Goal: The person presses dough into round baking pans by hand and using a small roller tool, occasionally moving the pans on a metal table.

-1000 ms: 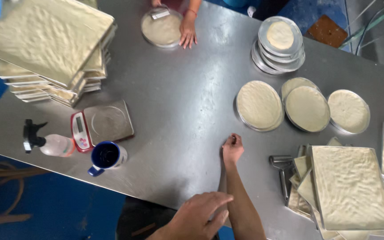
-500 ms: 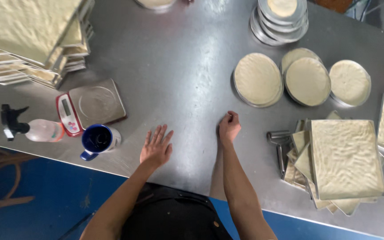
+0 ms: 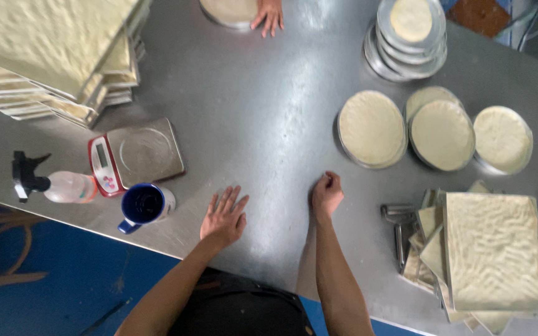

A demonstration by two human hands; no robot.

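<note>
Left hand (image 3: 224,219): flat on the steel table (image 3: 263,124), fingers spread, palm down, holding nothing. Half a sec ago it was just landing w/ fingers lifted; a sec ago it was off the table edge, near the body. So it has come fwd and settled.
Right hand (image 3: 327,194): closed in a loose fist, knuckles on the table, nothing visible inside; can't tell if sth small is tucked in. Same spot and shape as a sec ago.
Nearest things: blue mug (image 3: 144,204) just left of left hand, apart from it; bare steel between the two hands.
Meaning: my read, both hands rest, no grip on anything; nothing on the table has shifted, only the view has moved.
Left side: red-edged kitchen scale (image 3: 137,154) behind mug; spray bottle (image 3: 57,185) lying beside it.
Right side: square trays of dough (image 3: 496,249) stacked, metal tool (image 3: 398,227) at their left edge, partly under.
Mid: three or four round pans w/ dough (image 3: 372,129), one half hidden behind its neighbour.
Far: stack of round pans (image 3: 409,37); tall tray stack (image 3: 51,50) top left, cut off by frame.
Other person: a hand (image 3: 268,14) on a round pan (image 3: 228,11) at the top edge, arm out of view.
Hard to see: tool type unclear; far right tray cropped.
</note>
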